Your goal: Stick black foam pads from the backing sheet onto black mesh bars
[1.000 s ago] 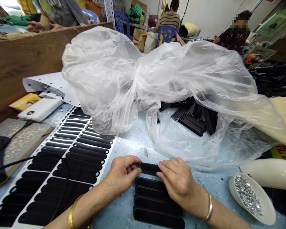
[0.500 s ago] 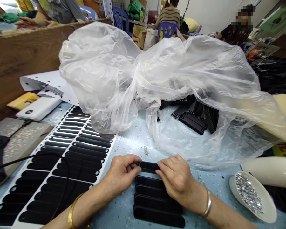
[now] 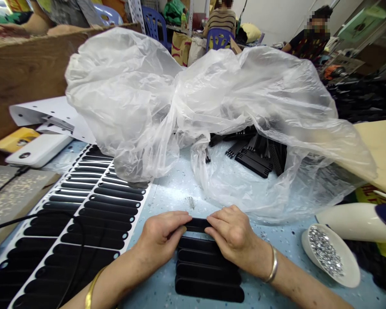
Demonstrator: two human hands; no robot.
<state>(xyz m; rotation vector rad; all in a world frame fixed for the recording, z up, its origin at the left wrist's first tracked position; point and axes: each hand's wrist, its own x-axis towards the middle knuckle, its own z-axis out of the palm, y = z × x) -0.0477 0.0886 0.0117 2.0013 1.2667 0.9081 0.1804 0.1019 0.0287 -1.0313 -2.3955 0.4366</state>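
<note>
My left hand and my right hand both pinch one black oblong strip, each at one end, low over the pale blue table. The fingers of both hands are closed on it. Right below it lie several more black strips in a row, side by side between my wrists. A gold bangle circles my left wrist and a silver one my right.
A white sheet with rows of black strips lies at the left, a black cable across it. A big crumpled clear plastic bag holding black combs fills the middle. A white dish of rhinestones sits at the right. Other people sit behind.
My hands have closed in slightly on the strip. The view has shifted a little to the right; nothing else has moved.
</note>
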